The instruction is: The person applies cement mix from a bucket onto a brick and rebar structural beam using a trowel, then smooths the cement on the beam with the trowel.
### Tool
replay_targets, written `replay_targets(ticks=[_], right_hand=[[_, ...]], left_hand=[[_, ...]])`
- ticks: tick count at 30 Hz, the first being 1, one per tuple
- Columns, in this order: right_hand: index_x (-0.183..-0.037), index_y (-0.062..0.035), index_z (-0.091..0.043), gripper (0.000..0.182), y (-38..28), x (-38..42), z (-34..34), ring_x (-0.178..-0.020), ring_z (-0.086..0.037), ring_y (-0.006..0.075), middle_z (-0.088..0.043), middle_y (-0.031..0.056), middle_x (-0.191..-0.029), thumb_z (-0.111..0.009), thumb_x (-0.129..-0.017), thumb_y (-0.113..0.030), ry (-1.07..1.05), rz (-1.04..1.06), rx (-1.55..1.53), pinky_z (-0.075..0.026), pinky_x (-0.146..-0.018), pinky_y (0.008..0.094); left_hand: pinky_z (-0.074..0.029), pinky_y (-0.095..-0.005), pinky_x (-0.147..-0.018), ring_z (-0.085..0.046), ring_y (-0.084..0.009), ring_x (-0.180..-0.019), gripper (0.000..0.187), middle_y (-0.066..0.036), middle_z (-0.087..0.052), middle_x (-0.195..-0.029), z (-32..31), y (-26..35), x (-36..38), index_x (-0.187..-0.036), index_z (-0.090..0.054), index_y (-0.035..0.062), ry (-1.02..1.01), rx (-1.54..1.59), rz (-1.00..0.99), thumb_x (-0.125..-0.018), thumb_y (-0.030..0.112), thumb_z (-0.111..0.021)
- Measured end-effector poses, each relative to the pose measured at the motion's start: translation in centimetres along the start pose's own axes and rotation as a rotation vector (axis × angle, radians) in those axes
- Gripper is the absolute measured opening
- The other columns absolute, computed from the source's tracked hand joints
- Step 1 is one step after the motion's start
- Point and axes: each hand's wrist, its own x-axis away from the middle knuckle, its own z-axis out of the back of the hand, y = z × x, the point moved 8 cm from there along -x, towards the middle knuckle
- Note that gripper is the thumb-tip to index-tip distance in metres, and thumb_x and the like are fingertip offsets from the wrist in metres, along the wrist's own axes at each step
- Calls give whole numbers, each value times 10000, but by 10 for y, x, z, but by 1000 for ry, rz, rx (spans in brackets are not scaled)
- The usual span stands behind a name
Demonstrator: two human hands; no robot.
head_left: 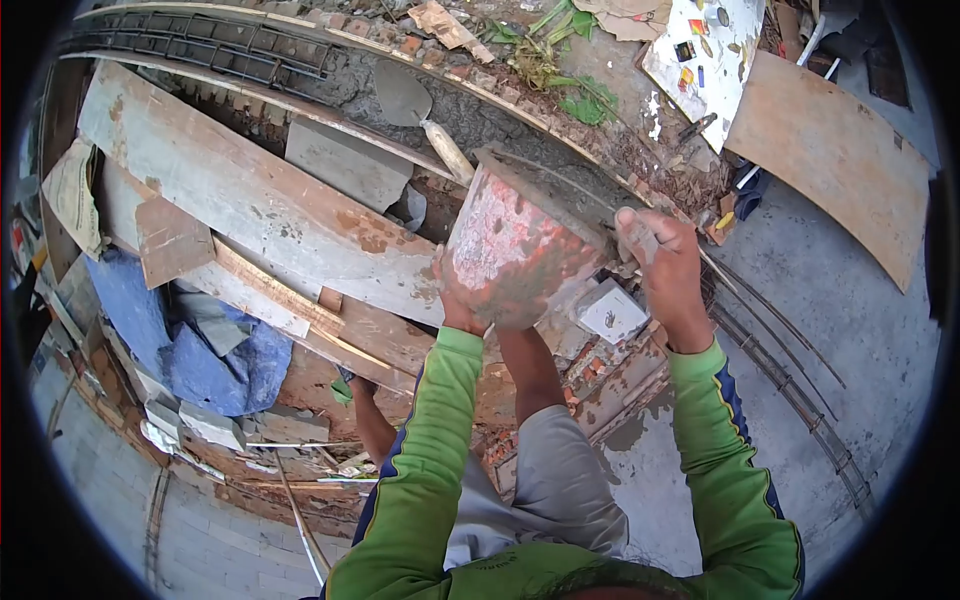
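Note:
A cement-smeared red bucket [520,240] is tipped over the concrete-filled trench [350,90], its rim facing up and away from me. My left hand [455,290] presses against the bucket's lower left side, its fingers partly behind it. To the right of the bucket, my right hand [660,260] is raised with its fingers curled at the thin wire handle. A trowel [403,95] with a pale wooden handle lies on the wet concrete, its handle end close to the bucket's rim.
Steel rebar [200,50] lies in the trench at the upper left. Long boards [250,200] line the near side. Blue tarp [200,345] is at the left. A plywood sheet [830,150] and more rebar [790,390] lie on the right-hand floor.

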Motion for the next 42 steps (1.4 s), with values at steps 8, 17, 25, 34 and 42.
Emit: replay_targets(ticks=[8,17,25,34,42], right_hand=[[-732,32,-572,340,-45,9,-52,-586,-428,130,-482,55,-617,-605,-937,-238,-198,160,77,-359,-545,324],[-683,-21,-571,273,-117,103,-64,-556,-483,246,-514,75,-615,-761,-756,-203,-397,517,352,-341,-551,361],[-838,-7,-685,347,-170,82,-53,-702,-572,207,-653,103,-799,-657,-862,-352,-316,531,183,-436,-669,335],[-1035,7,-648,375,50,-192,-204,-1002,-608,374,-651,223,-1044,-613,-855,-319,-272,201,709,-455,-880,419],[-936,40,-638,336,53,-173,-209,-864,-656,399,-677,237,-894,-663,-766,-249,-195,28,643,-507,-763,436]], left_hand=[[-387,-506,-1045,-414,-339,-1293,654,-124,-354,-1469,-8,33,-14,-1455,-320,140,-13,48,-85,-959,564,-277],[-384,-503,-1048,-411,-338,-1296,663,-127,-357,-1466,2,24,-18,-1454,-319,133,-50,101,-58,-956,568,-284],[-381,-500,-1051,-408,-337,-1298,671,-129,-359,-1464,37,73,24,-1452,-319,126,46,35,-108,-953,573,-291],[-378,-497,-1054,-405,-336,-1301,680,-132,-361,-1461,106,168,45,-1451,-319,119,163,-76,-250,-950,577,-299],[-375,-495,-1057,-402,-335,-1303,688,-134,-364,-1458,92,250,32,-1450,-319,112,178,-179,-351,-947,582,-305]])
